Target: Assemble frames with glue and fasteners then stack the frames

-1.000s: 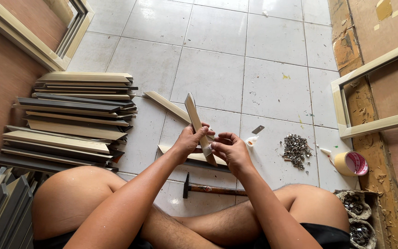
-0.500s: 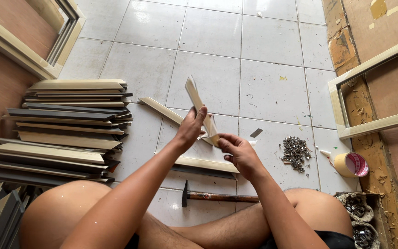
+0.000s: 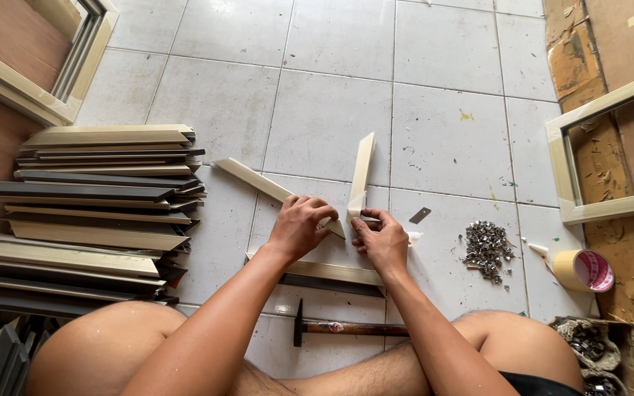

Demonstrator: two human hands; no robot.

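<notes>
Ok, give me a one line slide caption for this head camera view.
Left hand and right hand join two mitred frame mouldings on a tiled floor, hammer nearby.

Two cream-coloured frame moulding strips with mitred ends meet at a corner on the white tiled floor. The upright moulding strip [image 3: 362, 170] points away from the person, while the slanted moulding strip [image 3: 258, 182] runs off to the upper left, lying flat.
</notes>
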